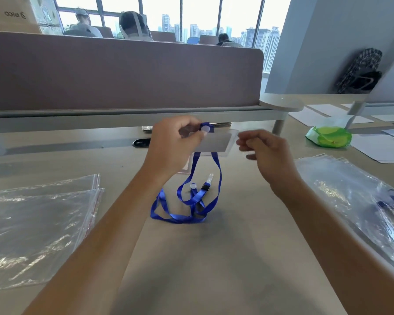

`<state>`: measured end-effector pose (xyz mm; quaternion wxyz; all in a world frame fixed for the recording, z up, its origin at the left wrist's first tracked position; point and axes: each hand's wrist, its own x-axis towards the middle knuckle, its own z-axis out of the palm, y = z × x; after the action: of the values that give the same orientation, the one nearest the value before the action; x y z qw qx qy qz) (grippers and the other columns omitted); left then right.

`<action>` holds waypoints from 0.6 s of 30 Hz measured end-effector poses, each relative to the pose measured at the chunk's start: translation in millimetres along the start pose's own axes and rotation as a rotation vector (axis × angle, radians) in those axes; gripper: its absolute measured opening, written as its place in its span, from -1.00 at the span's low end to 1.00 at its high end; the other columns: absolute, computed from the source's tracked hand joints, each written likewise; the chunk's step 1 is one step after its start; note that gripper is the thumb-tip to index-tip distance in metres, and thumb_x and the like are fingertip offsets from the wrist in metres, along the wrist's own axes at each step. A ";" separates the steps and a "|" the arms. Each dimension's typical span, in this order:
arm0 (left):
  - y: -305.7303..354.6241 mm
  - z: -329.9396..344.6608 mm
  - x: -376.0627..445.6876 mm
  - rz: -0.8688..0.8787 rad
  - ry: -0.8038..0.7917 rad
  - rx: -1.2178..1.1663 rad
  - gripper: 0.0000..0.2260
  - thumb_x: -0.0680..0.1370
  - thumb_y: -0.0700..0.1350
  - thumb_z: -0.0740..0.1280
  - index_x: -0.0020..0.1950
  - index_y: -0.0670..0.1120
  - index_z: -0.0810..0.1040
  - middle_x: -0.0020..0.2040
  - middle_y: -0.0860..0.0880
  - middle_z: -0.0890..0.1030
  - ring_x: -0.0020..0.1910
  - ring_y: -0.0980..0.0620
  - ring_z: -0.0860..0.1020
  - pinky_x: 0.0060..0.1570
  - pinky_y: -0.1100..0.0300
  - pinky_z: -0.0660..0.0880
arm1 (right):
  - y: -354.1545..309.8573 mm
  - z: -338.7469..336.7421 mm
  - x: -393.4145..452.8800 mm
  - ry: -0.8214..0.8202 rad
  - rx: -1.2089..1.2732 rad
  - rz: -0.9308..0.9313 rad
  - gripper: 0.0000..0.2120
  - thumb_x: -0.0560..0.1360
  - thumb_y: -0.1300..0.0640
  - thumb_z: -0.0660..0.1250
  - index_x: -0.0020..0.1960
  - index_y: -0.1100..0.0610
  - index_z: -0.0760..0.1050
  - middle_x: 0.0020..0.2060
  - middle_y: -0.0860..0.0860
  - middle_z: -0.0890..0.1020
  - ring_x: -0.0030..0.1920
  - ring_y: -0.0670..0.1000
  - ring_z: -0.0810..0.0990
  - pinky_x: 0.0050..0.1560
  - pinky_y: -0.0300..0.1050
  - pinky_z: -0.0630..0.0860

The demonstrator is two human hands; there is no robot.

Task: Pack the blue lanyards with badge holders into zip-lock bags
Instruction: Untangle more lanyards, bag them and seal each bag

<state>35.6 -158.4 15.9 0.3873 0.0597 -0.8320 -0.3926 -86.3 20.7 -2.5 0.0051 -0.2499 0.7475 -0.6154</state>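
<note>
Blue lanyard [187,201] hanging from a clear badge holder [216,142] raised above the middle of the desk [191,269], its ribbon dropping in two strands and piling in loose loops on the desk surface below. Small black buckle [205,187] and a clear clip [210,177] lying among the loops, just beyond the pile. Round white snap at the top of the holder, where the ribbon attaches.

Left hand [171,144] curled, thumb and fingers pinching the holder's top left corner by the snap. Right hand [264,151] just beside the holder's right edge, fingers loosely bent; blurred there, so cannot tell whether the fingertips touch or grip the plastic.

Second flat clear sleeve, partly hidden, on the desk behind the left wrist.

Stack of clear zip-lock bags [39,223] with red seal strips flat on the desk to the left, well apart from the lanyard. More clear bags [355,201] on the right, with something dark blue showing through the plastic near the right border.

Green and white bag [329,135] farther back on the right, near white sheets of paper [373,148]. Brown desk divider [123,71] across the far edge of the desk, with a round socket cover [141,142] set in the desk just before it. Checked bag [359,69] leaning against a pale panel at far right. People seated beyond the divider, in front of large windows with towers outside.
</note>
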 end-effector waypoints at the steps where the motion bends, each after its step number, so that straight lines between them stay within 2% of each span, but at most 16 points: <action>1: 0.3 -2.9 1.0 -0.020 0.000 -0.019 -0.93 0.57 -0.07 0.44 0.01 -0.02 0.72 -0.14 0.11 0.70 -0.10 0.14 0.62 -0.13 0.42 0.50 | 6.9 3.3 -2.1 -0.038 0.040 0.069 -0.73 0.67 0.24 0.21 0.07 0.03 0.68 -0.06 -0.02 0.75 0.01 -0.03 0.71 0.04 -0.09 0.60; 2: 0.8 -5.5 1.9 -0.043 -0.001 -0.047 -0.93 0.57 -0.07 0.44 0.00 -0.01 0.71 -0.13 0.11 0.71 -0.10 0.15 0.63 -0.09 0.37 0.54 | 12.6 7.3 -4.7 -0.090 0.091 0.134 -0.73 0.68 0.22 0.20 0.10 0.04 0.68 -0.03 -0.01 0.76 0.07 0.01 0.72 0.08 -0.05 0.61; 5: 3.1 -10.5 2.6 -0.094 -0.005 -0.127 -0.96 0.57 -0.06 0.44 -0.04 0.09 0.69 -0.13 0.11 0.72 -0.06 0.11 0.66 0.01 0.01 0.65 | 24.1 21.7 -14.1 -0.295 0.238 0.257 -0.73 0.69 0.18 0.19 0.20 0.07 0.66 0.09 -0.01 0.75 0.21 0.03 0.69 0.23 -0.01 0.58; 8: 6.8 -12.0 1.5 -0.093 -0.008 -0.145 -0.90 0.57 -0.06 0.45 -0.07 0.16 0.66 -0.14 0.11 0.72 -0.06 0.11 0.66 0.02 -0.06 0.65 | 28.6 37.0 -21.6 -0.452 0.352 0.315 -0.71 0.73 0.15 0.14 0.32 0.07 0.58 0.20 -0.02 0.72 0.28 -0.03 0.64 0.42 0.05 0.48; 12: 8.5 -11.2 1.3 -0.146 -0.011 -0.223 -0.92 0.56 -0.06 0.45 -0.06 0.14 0.67 -0.10 0.04 0.72 0.00 -0.02 0.67 0.06 -0.15 0.63 | 27.0 50.2 -27.8 -0.575 0.457 0.334 -0.66 0.75 0.17 0.06 0.41 0.12 0.51 0.26 0.07 0.68 0.37 0.03 0.59 0.51 0.15 0.35; 15: 4.4 -11.7 2.5 -0.149 -0.005 -0.218 -0.94 0.56 -0.06 0.45 -0.05 0.12 0.68 -0.10 0.03 0.72 0.00 -0.02 0.67 0.05 -0.14 0.63 | 25.6 54.9 -30.3 -0.601 0.401 0.311 -0.66 0.74 0.14 0.08 0.39 0.09 0.54 0.13 0.08 0.73 0.30 0.07 0.62 0.48 0.17 0.36; 18: -1.7 -12.7 3.5 -0.115 0.026 -0.139 -0.96 0.58 -0.06 0.43 -0.02 0.07 0.68 -0.13 0.08 0.71 -0.06 0.08 0.65 -0.01 0.02 0.65 | 22.7 54.2 -34.7 -0.571 0.327 0.283 -0.69 0.73 0.16 0.14 0.26 0.12 0.65 -0.17 0.03 0.65 0.01 0.03 0.66 0.24 -0.03 0.55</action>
<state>41.7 -168.7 21.8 0.3782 0.0852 -0.7928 -0.4703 -47.2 -13.2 -46.9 0.3390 -0.3018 0.6347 -0.6254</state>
